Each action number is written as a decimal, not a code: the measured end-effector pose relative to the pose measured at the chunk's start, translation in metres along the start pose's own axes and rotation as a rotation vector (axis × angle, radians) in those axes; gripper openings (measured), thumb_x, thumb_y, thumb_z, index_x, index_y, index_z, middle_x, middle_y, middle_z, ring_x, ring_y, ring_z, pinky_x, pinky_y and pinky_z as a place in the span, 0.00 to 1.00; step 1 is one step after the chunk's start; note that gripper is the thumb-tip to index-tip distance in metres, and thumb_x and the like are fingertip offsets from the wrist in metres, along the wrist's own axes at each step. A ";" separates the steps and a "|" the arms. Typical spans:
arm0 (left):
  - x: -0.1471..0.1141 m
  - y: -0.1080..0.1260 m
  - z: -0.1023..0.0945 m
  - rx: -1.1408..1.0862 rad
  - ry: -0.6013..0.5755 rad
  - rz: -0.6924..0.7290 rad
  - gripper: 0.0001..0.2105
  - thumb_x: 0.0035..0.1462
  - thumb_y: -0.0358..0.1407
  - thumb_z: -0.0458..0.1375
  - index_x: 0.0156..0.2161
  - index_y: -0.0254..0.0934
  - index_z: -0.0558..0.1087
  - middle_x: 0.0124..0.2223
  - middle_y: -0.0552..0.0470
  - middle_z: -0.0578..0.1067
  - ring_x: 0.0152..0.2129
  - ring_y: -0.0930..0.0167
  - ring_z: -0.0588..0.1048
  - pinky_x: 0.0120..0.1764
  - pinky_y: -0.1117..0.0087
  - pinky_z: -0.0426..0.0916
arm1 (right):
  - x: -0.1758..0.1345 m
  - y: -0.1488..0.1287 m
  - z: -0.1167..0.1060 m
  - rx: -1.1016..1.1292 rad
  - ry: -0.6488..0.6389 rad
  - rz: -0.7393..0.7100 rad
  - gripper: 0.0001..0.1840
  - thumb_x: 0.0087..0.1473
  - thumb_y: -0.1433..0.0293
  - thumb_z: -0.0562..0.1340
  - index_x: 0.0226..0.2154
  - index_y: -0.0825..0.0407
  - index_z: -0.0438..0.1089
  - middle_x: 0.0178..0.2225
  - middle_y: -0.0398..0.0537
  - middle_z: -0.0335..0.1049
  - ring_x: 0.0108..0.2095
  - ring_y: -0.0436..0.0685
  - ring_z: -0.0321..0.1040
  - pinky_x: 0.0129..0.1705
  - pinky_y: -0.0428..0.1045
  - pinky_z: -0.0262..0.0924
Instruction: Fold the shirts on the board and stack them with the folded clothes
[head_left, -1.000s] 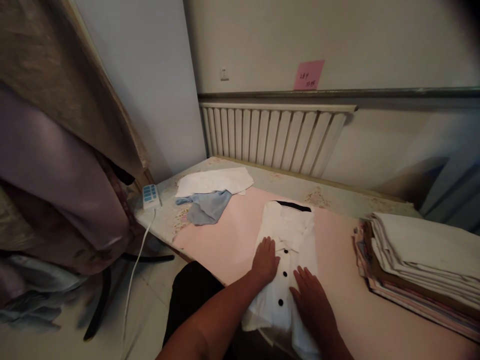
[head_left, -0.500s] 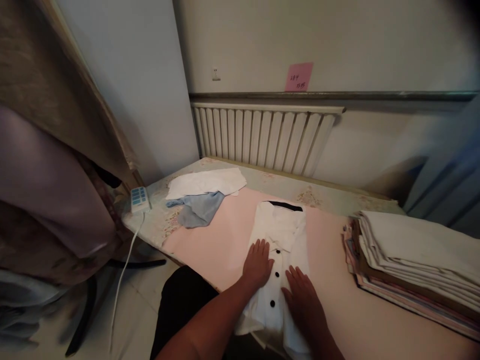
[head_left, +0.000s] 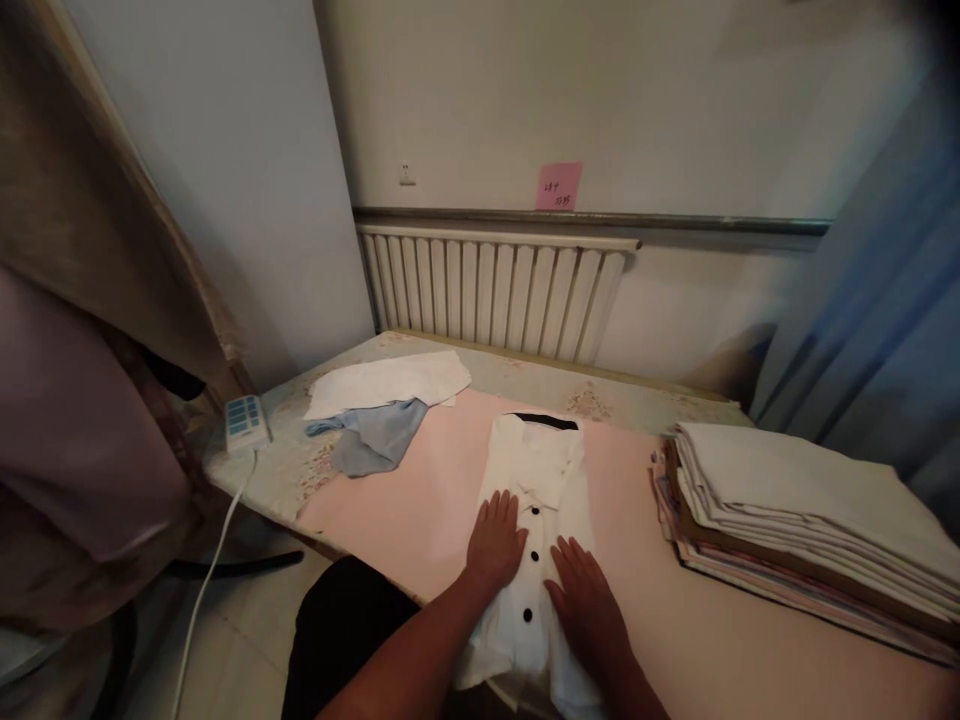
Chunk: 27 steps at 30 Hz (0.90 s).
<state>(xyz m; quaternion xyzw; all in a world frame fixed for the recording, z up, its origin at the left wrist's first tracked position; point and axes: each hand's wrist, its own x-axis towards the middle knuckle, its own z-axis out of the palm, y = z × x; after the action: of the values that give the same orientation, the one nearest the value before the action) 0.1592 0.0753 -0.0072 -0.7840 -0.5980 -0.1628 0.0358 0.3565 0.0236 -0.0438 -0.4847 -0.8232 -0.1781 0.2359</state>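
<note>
A white shirt (head_left: 536, 465) with dark buttons down its front and a black strip at the collar end lies on a pink sheet (head_left: 420, 520). Its near end hangs at the table's front edge, partly hidden by my arms. My left hand (head_left: 496, 540) rests flat on the shirt, left of the button row, fingers stretched out. On the other side of the buttons, my right hand (head_left: 589, 600) also lies flat on the fabric. Neither hand grasps anything.
At right sits a stack of folded cloths (head_left: 795, 500). A white cloth (head_left: 390, 383) and a blue cloth (head_left: 379, 435) lie at back left. Near the left corner is a power strip (head_left: 247, 424) with a trailing cord. Behind the table stands a radiator (head_left: 495, 290).
The view has shifted, so everything except the wall's upper part sits further left in the picture. Both hands stay flat on the shirt in nearly the same places.
</note>
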 end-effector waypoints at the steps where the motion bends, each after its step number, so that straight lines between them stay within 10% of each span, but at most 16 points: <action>1: -0.001 0.000 0.000 0.004 0.005 0.001 0.27 0.64 0.43 0.41 0.65 0.34 0.54 0.66 0.44 0.57 0.64 0.61 0.52 0.62 0.54 0.52 | 0.000 0.000 0.000 0.002 0.003 -0.002 0.24 0.63 0.58 0.52 0.55 0.54 0.64 0.57 0.54 0.64 0.60 0.63 0.57 0.61 0.58 0.49; 27: -0.017 -0.002 -0.007 -0.066 0.057 0.010 0.28 0.64 0.42 0.42 0.65 0.30 0.51 0.67 0.41 0.54 0.65 0.63 0.49 0.63 0.56 0.53 | -0.003 0.002 0.002 -0.005 0.010 -0.028 0.25 0.63 0.58 0.50 0.54 0.56 0.65 0.57 0.56 0.64 0.60 0.63 0.57 0.60 0.59 0.50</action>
<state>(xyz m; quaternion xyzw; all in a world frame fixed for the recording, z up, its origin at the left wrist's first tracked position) 0.1519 0.0584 -0.0058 -0.7826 -0.5872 -0.2047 0.0275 0.3588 0.0237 -0.0472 -0.4727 -0.8284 -0.1859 0.2362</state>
